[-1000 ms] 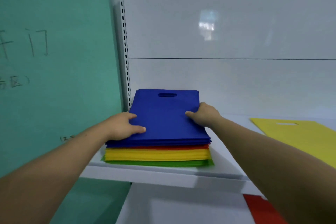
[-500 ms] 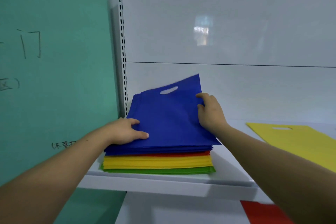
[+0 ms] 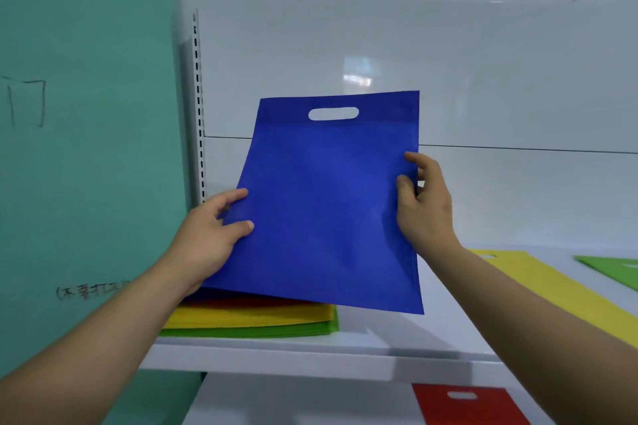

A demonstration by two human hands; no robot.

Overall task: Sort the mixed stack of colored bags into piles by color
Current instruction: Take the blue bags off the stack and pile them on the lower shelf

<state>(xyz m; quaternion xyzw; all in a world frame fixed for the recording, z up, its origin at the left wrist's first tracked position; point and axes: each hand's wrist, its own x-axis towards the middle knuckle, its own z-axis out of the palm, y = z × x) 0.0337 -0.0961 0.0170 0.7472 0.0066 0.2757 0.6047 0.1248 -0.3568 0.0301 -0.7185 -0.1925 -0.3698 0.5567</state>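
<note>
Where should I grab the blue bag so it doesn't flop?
Take the blue bag by its two side edges, coming in from each side, as the left hand and right hand do. It is thin, flat and upright, so that probably keeps it spread.

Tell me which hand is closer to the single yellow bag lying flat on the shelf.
Right. The right hand grips the blue bag at its right edge, just left of the yellow bag; the left hand holds the opposite edge, farther left, over the mixed stack.
</note>
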